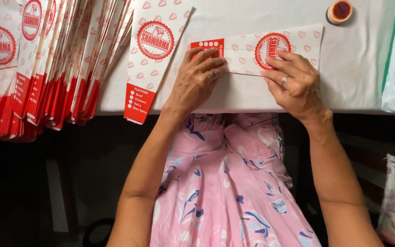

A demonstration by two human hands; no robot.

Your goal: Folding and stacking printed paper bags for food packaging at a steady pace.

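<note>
Both hands are laid flat on one paper sleeve (pixel 270 50), which lies crosswise on the white table covering (pixel 353 68) near its front edge, directly ahead of the pink flowered dress (pixel 234 183). Left hand (pixel 195 80) is spread, fingers pressing the red-printed end down, nothing clasped; right hand (pixel 293 80) is likewise open, fingertips bearing on the round red emblem. Judged from this, a fold or seam is being flattened, and it is best done with even pressure drawn along the crease while the other hand pins the paper against slipping on the smooth cloth. Thin, matte, white paper with small red motifs is shown, creasing sharply. Just beside the left hand, a single flat sleeve (pixel 154 55) overhangs the table edge. Farther left, a fanned stack of like sleeves (pixel 46 64) is spread. At the far edge, a small round pot (pixel 340 11) with red contents is seen
</note>
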